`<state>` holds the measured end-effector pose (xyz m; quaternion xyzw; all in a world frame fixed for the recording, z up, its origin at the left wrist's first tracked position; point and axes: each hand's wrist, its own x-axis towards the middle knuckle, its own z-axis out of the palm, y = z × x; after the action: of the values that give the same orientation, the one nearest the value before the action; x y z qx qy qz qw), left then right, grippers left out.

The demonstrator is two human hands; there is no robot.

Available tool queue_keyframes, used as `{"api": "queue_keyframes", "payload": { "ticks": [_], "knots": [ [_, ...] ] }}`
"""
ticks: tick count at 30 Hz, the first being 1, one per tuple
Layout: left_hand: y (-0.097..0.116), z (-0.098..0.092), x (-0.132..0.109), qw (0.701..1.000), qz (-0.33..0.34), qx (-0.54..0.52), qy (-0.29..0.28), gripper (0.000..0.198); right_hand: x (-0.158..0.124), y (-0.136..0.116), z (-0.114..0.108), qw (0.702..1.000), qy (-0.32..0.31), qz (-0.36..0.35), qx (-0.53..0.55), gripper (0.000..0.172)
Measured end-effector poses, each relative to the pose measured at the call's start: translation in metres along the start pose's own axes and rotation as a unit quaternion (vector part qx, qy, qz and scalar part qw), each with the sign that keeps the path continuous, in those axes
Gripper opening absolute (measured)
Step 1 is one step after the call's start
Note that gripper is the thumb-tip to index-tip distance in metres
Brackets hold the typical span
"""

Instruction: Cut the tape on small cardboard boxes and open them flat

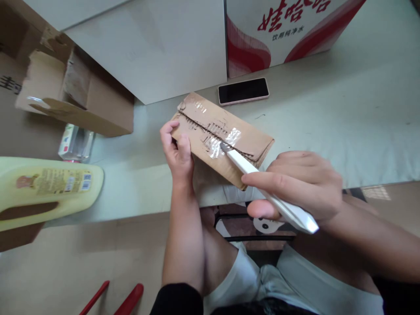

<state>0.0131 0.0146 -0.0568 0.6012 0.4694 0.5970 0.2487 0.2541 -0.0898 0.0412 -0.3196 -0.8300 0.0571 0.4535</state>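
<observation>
A small brown cardboard box (239,122) lies tilted on the cloth-covered table, with shiny clear tape and a ragged dark slit along its upper face. My left hand (179,154) is closed around the box's left end, thumb and fingers pressed to the cardboard. In my right hand (303,183) is a white utility knife (241,163), its index finger stretched along the handle. The knife's tip touches the taped slit near the middle of the box; how deep the blade sits cannot be seen.
A dark-screened phone (243,91) lies just behind the box. White cartons (170,48) and a red-and-white carton (278,39) stand at the back. On the left are an opened cardboard box (108,107), a clear plastic bottle (77,142) and a large yellow jug (95,177).
</observation>
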Motion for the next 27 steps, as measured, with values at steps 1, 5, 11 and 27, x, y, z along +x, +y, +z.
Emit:
{"api": "queue_keyframes", "payload": {
  "ticks": [1, 5, 11, 27],
  "knots": [
    [0.0, 0.0, 0.0, 1.0, 0.002, -0.002, -0.001, 0.048, 0.0, 0.0, 0.002, 1.0, 0.006, 0.004, -0.008, 0.023],
    [0.0, -0.001, 0.0, 1.0, -0.001, -0.005, -0.004, 0.048, -0.001, -0.001, 0.011, 0.998, 0.04, 0.016, -0.054, 0.01],
    [0.0, 0.0, -0.001, 1.0, -0.005, -0.004, 0.005, 0.047, 0.003, -0.003, 0.01, 0.998, 0.03, -0.017, -0.061, 0.006],
    [0.003, 0.001, -0.001, 1.0, -0.005, 0.007, 0.004, 0.051, -0.003, 0.005, 0.021, 0.997, 0.054, 0.055, -0.001, 0.003]
  ]
}}
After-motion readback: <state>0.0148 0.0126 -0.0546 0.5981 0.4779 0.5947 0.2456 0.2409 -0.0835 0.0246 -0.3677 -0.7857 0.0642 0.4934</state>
